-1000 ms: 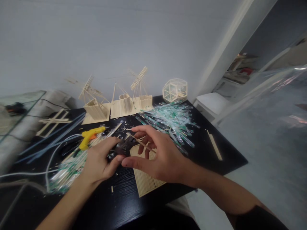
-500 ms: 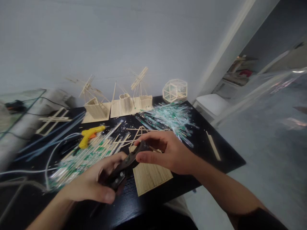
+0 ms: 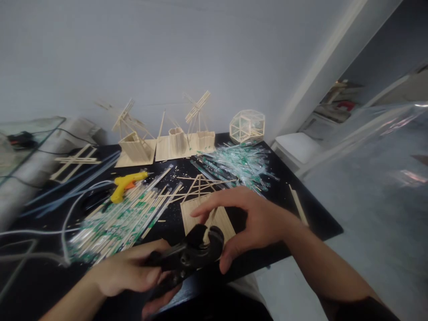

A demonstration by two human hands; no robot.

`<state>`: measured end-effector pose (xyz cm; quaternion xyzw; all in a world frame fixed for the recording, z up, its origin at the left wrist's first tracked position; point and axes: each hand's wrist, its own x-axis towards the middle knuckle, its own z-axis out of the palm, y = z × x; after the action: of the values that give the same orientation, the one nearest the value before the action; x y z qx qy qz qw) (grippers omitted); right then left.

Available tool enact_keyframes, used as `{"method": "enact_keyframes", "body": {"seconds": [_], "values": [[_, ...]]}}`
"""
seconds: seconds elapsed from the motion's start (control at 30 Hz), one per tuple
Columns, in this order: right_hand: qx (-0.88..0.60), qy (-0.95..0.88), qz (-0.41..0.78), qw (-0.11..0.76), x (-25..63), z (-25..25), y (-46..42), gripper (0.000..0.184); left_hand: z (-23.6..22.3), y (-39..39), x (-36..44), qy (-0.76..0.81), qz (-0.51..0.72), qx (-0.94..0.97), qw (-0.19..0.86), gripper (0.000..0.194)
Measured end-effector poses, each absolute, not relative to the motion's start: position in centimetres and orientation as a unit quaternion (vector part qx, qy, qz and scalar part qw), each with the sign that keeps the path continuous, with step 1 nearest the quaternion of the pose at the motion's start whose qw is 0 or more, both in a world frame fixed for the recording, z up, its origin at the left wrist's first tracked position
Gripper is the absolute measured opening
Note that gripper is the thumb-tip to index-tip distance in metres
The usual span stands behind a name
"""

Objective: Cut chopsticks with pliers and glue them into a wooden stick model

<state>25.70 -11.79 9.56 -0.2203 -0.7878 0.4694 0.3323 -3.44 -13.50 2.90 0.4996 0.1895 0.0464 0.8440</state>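
Observation:
My left hand (image 3: pixel 133 269) is wrapped round the handles of a black cutter (image 3: pixel 189 254) that looks like a pipe cutter, its curved jaws pointing right. A short pale piece (image 3: pixel 206 235), apparently wood, shows at the jaws; I cannot tell whether it is gripped. My right hand (image 3: pixel 250 218) arches over the jaw end, thumb and fingers apart, holding nothing I can see. Beneath the hands lies a flat panel of wooden sticks (image 3: pixel 192 214), partly covered by the cutter and right hand. Behind it stands a thin stick frame (image 3: pixel 199 185).
A yellow glue gun (image 3: pixel 129 185) rests by bagged wooden sticks (image 3: pixel 117 227) on the black table (image 3: pixel 321 223). Stick windmill models (image 3: pixel 135 149) line the wall, beside a stick-framed polyhedron (image 3: pixel 247 126). Plastic wrappers (image 3: pixel 240 162) lie in a heap. A white cord (image 3: pixel 65 236) loops at left.
The cutter has turned flatter and come lower and nearer, its jaws now in plain view. My right hand's fingers have spread from around the cutter's end.

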Motion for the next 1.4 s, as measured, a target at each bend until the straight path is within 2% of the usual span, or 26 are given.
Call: {"method": "enact_keyframes", "body": {"seconds": [0.07,0.13,0.2,0.27,0.3,0.37,0.5,0.57,0.67,0.9,1.1,1.2,1.3,1.4], "values": [[-0.209,-0.817,0.424,0.331,26.4,10.0,-11.6,0.052,3.9,-13.5,-3.8,0.245,0.074,0.547,0.797,0.053],[-0.201,-0.846,0.374,0.322,27.1,10.5,-11.3,0.047,4.6,-13.5,-3.6,0.288,0.051,0.623,0.725,0.058],[-0.223,-0.853,0.344,0.324,27.7,10.6,-11.1,0.045,5.1,-13.4,-3.1,0.333,0.038,0.711,0.618,0.059],[-0.294,-0.816,0.346,0.356,27.9,10.1,-10.9,0.031,5.5,-13.3,-2.3,0.365,0.036,0.784,0.502,0.053],[-0.345,-0.78,0.356,0.381,27.9,9.6,-10.8,0.022,5.6,-13.2,-1.9,0.37,0.029,0.811,0.452,0.05],[-0.443,-0.692,0.4,0.406,27.5,8.4,-10.7,0.017,5.6,-13.2,-1.2,0.379,0.008,0.85,0.367,0.047],[-0.446,-0.586,0.577,0.353,26.6,6.7,-10.9,0.019,4.8,-13.0,-0.5,0.397,-0.011,0.883,0.25,0.049],[-0.405,-0.556,0.635,0.352,26.4,6.7,-11.1,0.019,4.3,-13.0,-0.5,0.397,-0.007,0.889,0.229,0.048],[-0.375,-0.534,0.662,0.367,26.4,7.0,-11.4,0.018,3.9,-12.9,-0.4,0.396,-0.002,0.889,0.229,0.047],[-0.388,-0.536,0.647,0.379,26.2,6.0,-11.0,0.018,3.0,-12.8,-0.3,0.411,-0.009,0.881,0.235,0.05],[-0.395,-0.534,0.632,0.4,26.3,5.2,-10.1,0.021,2.7,-11.9,-0.2,0.434,-0.011,0.89,0.143,0.053],[-0.399,-0.532,0.602,0.442,26.1,5.2,-9.8,0.021,2.6,-11.4,-0.5,0.479,-0.009,0.871,0.112,0.055],[-0.389,-0.521,0.578,0.493,25.7,5.0,-10.0,0.021,2.4,-11.2,-1.4,0.51,0.003,0.851,0.127,0.055],[-0.371,-0.509,0.574,0.522,25.6,4.4,-10.3,0.019,2.2,-11.3,-2.7,0.524,0.019,0.829,0.196,0.054]]}}
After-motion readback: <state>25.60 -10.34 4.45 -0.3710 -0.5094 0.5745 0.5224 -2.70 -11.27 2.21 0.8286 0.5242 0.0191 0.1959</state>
